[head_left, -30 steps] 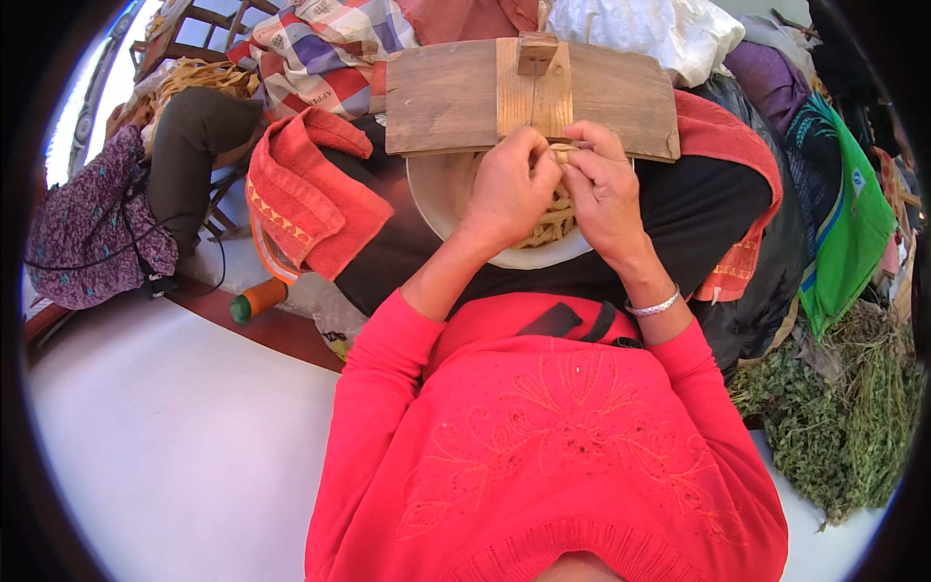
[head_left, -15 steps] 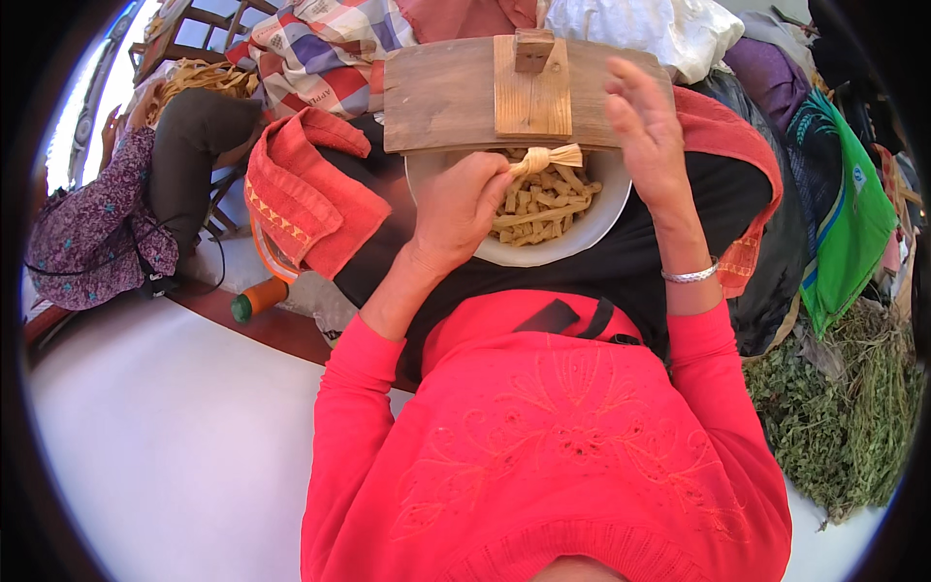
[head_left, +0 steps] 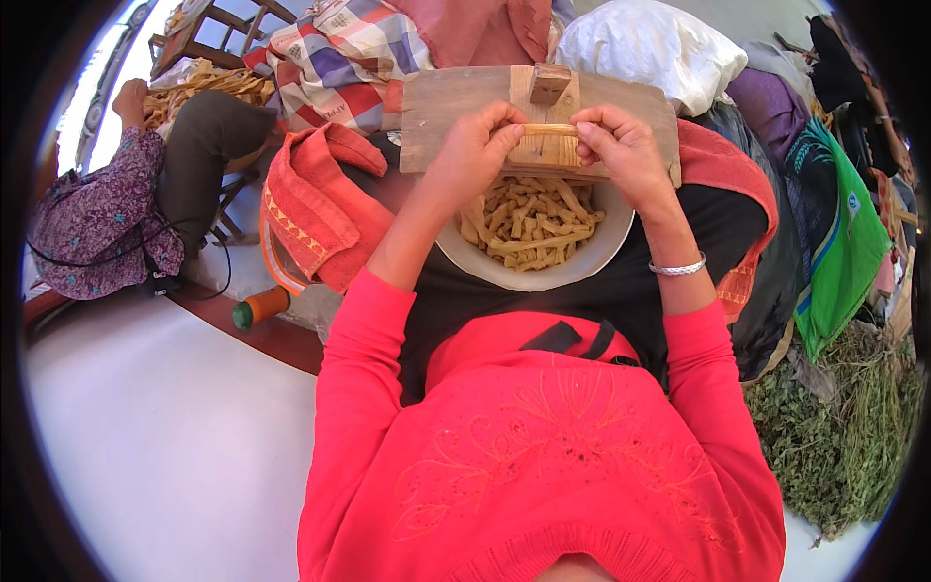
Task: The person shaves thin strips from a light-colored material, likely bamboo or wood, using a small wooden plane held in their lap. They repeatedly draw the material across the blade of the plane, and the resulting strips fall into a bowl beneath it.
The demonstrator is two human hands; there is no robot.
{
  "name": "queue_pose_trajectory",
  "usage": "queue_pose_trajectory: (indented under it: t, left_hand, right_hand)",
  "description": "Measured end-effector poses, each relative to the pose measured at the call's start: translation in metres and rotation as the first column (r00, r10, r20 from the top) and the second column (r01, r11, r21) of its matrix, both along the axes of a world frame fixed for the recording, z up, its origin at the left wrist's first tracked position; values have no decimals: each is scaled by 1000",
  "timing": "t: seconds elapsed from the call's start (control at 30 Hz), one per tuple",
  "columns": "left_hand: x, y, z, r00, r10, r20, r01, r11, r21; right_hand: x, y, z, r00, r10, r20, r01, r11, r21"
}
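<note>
My left hand (head_left: 482, 150) and my right hand (head_left: 621, 150) are both closed in pinches, gripping opposite ends of a short pale-yellow fibrous strip (head_left: 551, 129). The strip stretches level between them, above a wooden board (head_left: 441, 107) with a lighter plank and a small wooden block (head_left: 550, 83) fixed on it. Below the board, a white bowl (head_left: 603, 254) rests on my lap. Many tan cut pieces (head_left: 538, 228) fill it, several of them long and crooked. The board hides the bowl's far side.
Red towels (head_left: 315, 218) lie over my legs. Another person (head_left: 107, 213) sits at the left beside a heap of pale strips (head_left: 218, 87). An orange spool (head_left: 262, 307) is on the floor. White sack (head_left: 650, 48), green bag (head_left: 844, 242) and dried plants (head_left: 834, 417) stand at the right.
My right hand, raised and open before, has come in to pinch the strip. My left hand has moved up from the bowl to the board; the knotted pale bundle it held no longer shows as a knot.
</note>
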State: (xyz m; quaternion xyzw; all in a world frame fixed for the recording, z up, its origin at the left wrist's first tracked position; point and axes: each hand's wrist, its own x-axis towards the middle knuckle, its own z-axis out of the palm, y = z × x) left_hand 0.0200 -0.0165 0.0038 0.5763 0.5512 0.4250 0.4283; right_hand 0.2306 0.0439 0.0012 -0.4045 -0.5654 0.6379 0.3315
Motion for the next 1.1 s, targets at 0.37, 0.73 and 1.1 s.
queue_pose_trajectory:
  t: [0.37, 0.73, 1.1]
  left_hand:
    - [-4, 15, -29, 885, 196, -423, -205, 978, 24]
    - [47, -51, 1, 684, 140, 716, 330, 816, -475]
    - [34, -52, 60, 917, -250, 310, 263, 965, 2]
  right_hand:
    - [-11, -1, -20, 862, -263, 432, -122, 720, 683]
    - [-20, -42, 8, 846, -344, 409, -97, 653, 751]
    - [15, -101, 89, 886, 407, -221, -433, 898, -79]
